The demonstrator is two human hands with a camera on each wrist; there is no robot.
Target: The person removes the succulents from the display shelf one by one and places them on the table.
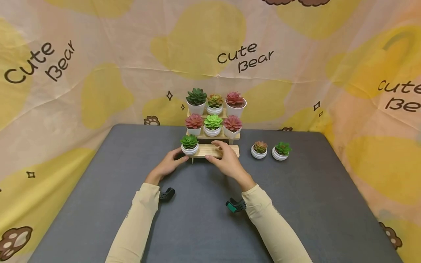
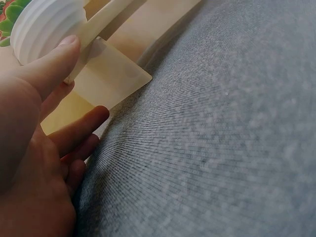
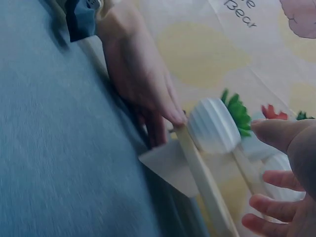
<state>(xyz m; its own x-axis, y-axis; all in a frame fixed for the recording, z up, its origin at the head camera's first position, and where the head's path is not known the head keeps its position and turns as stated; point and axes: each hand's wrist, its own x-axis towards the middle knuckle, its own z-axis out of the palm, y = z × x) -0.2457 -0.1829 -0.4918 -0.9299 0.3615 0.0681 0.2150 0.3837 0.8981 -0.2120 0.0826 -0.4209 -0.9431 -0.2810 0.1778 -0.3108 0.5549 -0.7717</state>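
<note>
A tiered wooden plant stand (image 1: pixel 217 150) holds artificial succulents in white pots. On its lowest board, a green succulent in a ribbed white pot (image 1: pixel 190 148) sits at the left end. My left hand (image 1: pixel 167 166) grips that end of the board, thumb at the front corner beside the pot. In the left wrist view the thumb (image 2: pixel 59 57) lies at the board's edge, the other fingers lower by the pale side support (image 2: pixel 111 74). Over the right half of the same board, my right hand (image 1: pixel 229 160) hovers with spread fingers, holding nothing.
Three potted succulents stand on the middle tier (image 1: pixel 213 137), and three more line the top tier. Right of the stand, a reddish succulent (image 1: pixel 259 149) and a green one (image 1: pixel 280 151) rest on the grey table (image 1: pixel 197 219). A printed cloth (image 1: pixel 131 47) hangs behind.
</note>
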